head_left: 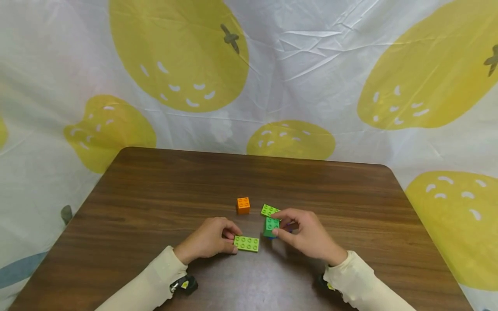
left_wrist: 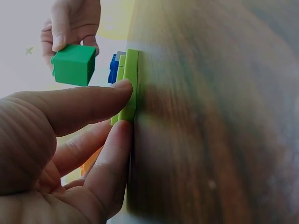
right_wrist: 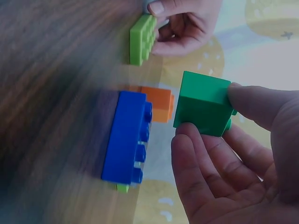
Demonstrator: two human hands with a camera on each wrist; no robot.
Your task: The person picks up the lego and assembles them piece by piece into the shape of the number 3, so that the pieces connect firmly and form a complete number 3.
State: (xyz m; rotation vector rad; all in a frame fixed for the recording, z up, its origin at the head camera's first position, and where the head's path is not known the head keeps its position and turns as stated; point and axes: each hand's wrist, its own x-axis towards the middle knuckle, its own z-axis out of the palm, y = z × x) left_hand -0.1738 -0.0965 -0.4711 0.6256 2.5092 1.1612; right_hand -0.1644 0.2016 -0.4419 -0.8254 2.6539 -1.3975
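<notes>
My left hand (head_left: 208, 239) pinches the left end of a lime green flat building brick (head_left: 246, 243) lying low at the tabletop. In my right hand (head_left: 307, 233) a darker green square brick (head_left: 271, 226) is held between thumb and fingers, raised above the table. Under and behind it a long blue brick (right_wrist: 125, 137) stands on the table, mostly hidden by the hand in the head view. Another lime green brick (head_left: 269, 210) lies just beyond the right fingers. An orange square brick (head_left: 243, 205) stands apart, farther back between the two hands.
The dark wooden table (head_left: 175, 185) has rounded far corners. Behind it hangs a white cloth (head_left: 288, 56) printed with large yellow fruit. Dark bands with cameras sit at both wrists, over pale sleeves (head_left: 148, 280).
</notes>
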